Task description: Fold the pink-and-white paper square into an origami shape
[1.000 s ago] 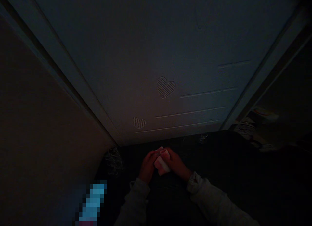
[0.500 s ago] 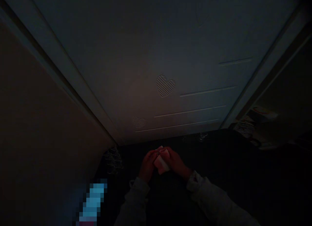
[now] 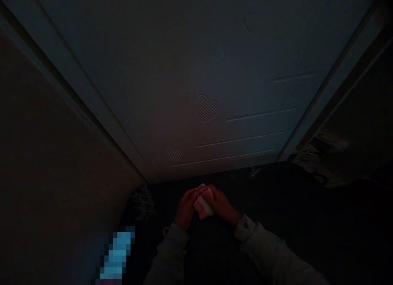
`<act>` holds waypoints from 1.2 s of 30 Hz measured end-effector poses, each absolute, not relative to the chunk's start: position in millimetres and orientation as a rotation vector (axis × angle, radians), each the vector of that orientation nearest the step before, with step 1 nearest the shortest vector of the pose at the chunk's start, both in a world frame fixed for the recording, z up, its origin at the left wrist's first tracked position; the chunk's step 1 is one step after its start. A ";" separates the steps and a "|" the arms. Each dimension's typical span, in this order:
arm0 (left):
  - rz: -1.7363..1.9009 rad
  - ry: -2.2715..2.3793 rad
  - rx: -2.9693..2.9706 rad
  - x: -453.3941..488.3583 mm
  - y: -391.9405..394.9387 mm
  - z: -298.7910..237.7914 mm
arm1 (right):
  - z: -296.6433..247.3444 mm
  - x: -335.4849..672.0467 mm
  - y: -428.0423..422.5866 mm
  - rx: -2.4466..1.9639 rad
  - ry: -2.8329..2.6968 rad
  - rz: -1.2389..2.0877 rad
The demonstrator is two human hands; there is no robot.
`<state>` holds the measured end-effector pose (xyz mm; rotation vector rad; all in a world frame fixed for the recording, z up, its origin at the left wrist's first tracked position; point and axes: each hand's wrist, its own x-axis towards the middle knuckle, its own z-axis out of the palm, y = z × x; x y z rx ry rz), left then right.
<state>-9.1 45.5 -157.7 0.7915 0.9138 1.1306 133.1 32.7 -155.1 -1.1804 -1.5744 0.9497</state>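
Observation:
A small folded pink-and-white cloth [image 3: 205,208] is held between both hands over the dark surface. My left hand [image 3: 185,208] is closed on its left edge, with the fingers bent towards the top. From the other side, my right hand [image 3: 222,205] grips the cloth near its rolled upper end. Both hands are close together, and pale sleeves cover the wrists. The scene is very dim, so the fingertips and the finer folds are hard to make out.
Behind the dark surface [image 3: 211,248] stands a pale panel [image 3: 147,80] with embossed hearts and lines. Shiny clear loops [image 3: 143,203] lie at the left edge, and a small clear item [image 3: 254,171] near the panel. A pixelated bright blue patch [image 3: 116,254] is at lower left.
The picture has become slightly darker and the view has shifted very little. Both hands keep their hold on the cloth in nearly the same place.

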 end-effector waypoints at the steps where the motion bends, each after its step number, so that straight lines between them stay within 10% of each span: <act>1: 1.137 0.918 0.785 -9.0 45.8 -158.5 | -155.1 133.0 32.6 -1.175 -1.573 0.954; 36: 1.145 0.886 0.786 -8.2 44.9 -156.9 | -156.7 133.0 33.3 -1.190 -1.567 0.960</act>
